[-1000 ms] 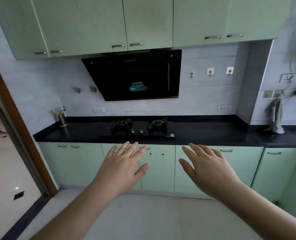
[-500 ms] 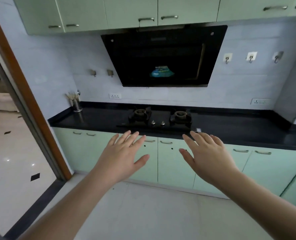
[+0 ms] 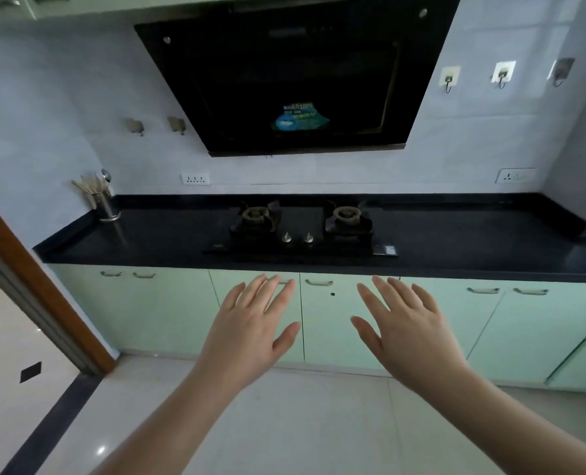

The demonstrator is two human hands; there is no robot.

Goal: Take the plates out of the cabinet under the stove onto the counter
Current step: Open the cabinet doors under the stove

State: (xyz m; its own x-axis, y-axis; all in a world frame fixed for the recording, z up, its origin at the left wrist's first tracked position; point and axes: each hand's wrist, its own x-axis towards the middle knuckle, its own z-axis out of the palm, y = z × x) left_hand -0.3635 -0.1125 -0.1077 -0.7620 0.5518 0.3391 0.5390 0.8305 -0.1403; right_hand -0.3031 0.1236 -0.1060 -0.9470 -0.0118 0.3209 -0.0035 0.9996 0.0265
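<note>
— Where are the plates? I do not see them.

— Hidden, I think, behind the two shut cabinet doors [image 3: 301, 317] under the stove [image 3: 301, 231].

— And the hands?

— The left hand [image 3: 250, 334] and the right hand [image 3: 411, 334] are both spread flat and hold nothing. Each should take one door handle [image 3: 319, 282] and pull gently. The desk [image 3: 473, 248] has space beside the stove.

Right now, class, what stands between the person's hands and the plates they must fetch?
The closed cabinet doors under the stove. Both the left hand and right hand are open, held in front of the doors, gripping no handle. No plates are visible; they would be behind those doors. The black counter beside the stove shows bare space.
</note>
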